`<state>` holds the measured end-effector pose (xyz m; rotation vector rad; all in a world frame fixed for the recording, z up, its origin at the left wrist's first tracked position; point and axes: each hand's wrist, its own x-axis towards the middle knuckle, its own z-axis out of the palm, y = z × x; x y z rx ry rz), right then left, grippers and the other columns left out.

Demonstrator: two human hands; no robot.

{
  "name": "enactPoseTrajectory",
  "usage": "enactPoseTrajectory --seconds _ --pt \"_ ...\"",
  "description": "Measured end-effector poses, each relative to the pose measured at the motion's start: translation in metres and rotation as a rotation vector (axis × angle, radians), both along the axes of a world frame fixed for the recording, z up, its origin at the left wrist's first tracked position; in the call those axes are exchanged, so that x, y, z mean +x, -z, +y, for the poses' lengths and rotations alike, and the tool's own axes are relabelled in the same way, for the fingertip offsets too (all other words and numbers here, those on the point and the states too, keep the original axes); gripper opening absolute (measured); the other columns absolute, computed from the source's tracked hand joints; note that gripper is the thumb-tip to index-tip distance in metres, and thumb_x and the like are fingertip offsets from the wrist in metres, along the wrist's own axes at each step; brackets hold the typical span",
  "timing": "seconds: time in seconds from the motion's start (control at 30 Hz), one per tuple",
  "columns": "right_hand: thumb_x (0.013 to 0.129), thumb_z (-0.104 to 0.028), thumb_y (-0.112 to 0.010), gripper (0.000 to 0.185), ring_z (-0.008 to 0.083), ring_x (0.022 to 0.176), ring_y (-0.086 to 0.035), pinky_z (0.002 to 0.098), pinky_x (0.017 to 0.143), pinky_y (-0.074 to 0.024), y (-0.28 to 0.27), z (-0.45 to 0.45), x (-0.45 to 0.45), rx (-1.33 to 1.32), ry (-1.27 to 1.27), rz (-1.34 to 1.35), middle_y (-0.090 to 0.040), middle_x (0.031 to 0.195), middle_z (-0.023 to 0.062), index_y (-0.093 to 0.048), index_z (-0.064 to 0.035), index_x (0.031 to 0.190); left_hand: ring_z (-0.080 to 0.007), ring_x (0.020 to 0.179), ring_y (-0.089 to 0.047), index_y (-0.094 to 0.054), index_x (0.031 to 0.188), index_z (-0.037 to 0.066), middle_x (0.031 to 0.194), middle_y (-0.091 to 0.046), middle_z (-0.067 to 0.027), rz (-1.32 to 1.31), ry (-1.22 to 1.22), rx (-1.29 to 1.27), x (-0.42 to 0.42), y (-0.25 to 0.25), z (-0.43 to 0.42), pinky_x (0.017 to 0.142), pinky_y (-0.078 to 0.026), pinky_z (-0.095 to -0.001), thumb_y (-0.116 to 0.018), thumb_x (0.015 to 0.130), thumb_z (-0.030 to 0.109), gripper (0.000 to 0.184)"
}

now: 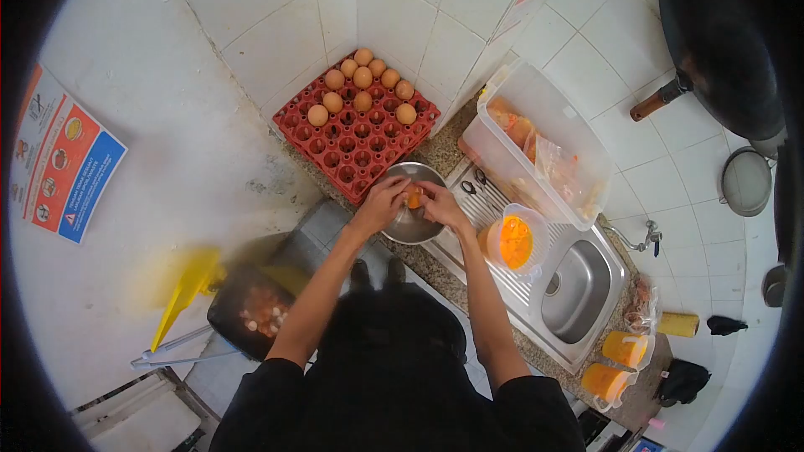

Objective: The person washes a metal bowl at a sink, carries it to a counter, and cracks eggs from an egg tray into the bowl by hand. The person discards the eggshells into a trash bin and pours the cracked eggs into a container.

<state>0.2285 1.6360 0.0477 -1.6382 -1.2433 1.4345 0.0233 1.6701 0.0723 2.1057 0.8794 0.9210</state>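
Note:
My left hand (383, 204) and my right hand (440, 204) meet over a round steel bowl (412, 233) on the counter. Both are closed around a brown egg (414, 199), with orange showing between the fingers; whether that is shell or yolk I cannot tell. The hands hide much of the bowl's inside. Just beyond, a red egg tray (363, 156) rests against the tiled corner, with several brown eggs (363, 77) mostly in its far half. Right of the bowl stands a clear plastic tub (540, 243) with bright orange-yellow yolks inside.
Scissors (479, 177) lie by a large clear box (590, 144) holding bagged food. A steel sink (586, 280) lies to the right, with orange-filled jugs (605, 381) beyond. A black bin (233, 331) with shells stands at lower left. A wok (712, 42) hangs at upper right.

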Motion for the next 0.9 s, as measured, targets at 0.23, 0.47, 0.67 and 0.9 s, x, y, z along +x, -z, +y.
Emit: enactPoseTrajectory --seconds 0.23,0.47,0.67,0.9 --pt "0.090 -0.027 -0.072 0.052 0.0236 0.089 -0.067 0.0362 0.076 -0.0521 -0.010 -0.024 -0.007 0.344 0.271 -0.060 -0.066 0.101 0.0147 -0.043 -0.0028 0.126 -0.0221 0.103 -0.066 -0.066 0.119 -0.001 0.115 -0.065 -0.0127 -0.306 -0.237 -0.479 0.010 -0.027 -0.022 0.087 -0.054 -0.0374 -0.064 0.096 0.013 0.027" --pt "0.078 -0.030 -0.084 0.043 0.0348 0.082 -0.062 0.0366 0.073 -0.0513 -0.087 -0.031 -0.061 0.630 0.303 -0.528 -0.064 0.097 0.0156 -0.060 -0.0033 0.101 -0.0203 0.094 -0.066 -0.062 0.119 0.008 0.104 -0.064 -0.0070 -0.999 -0.133 -1.495 0.027 -0.031 -0.016 0.082 -0.056 -0.0346 -0.062 0.099 0.028 0.028" --pt "0.079 -0.024 -0.084 0.037 0.0202 0.074 -0.064 0.0307 0.065 -0.0507 -0.105 -0.012 -0.054 0.458 0.358 -0.176 -0.067 0.090 0.0093 -0.066 -0.0004 0.100 -0.0203 0.091 -0.060 -0.058 0.102 0.007 0.097 -0.059 -0.0083 -1.346 -0.035 -1.590 0.011 -0.035 -0.003 0.075 -0.053 -0.0316 -0.065 0.097 0.028 0.023" --pt "0.077 -0.024 -0.082 0.042 0.0325 0.087 -0.067 0.0421 0.078 -0.0532 -0.091 0.098 -0.033 0.699 0.269 -0.579 -0.069 0.105 0.0157 -0.066 -0.0029 0.110 -0.0177 0.078 -0.058 -0.059 0.098 0.006 0.089 -0.060 -0.0081 -1.647 -0.640 -1.064 -0.162 -0.034 -0.055 0.063 -0.050 -0.0284 -0.064 0.095 0.019 0.014"
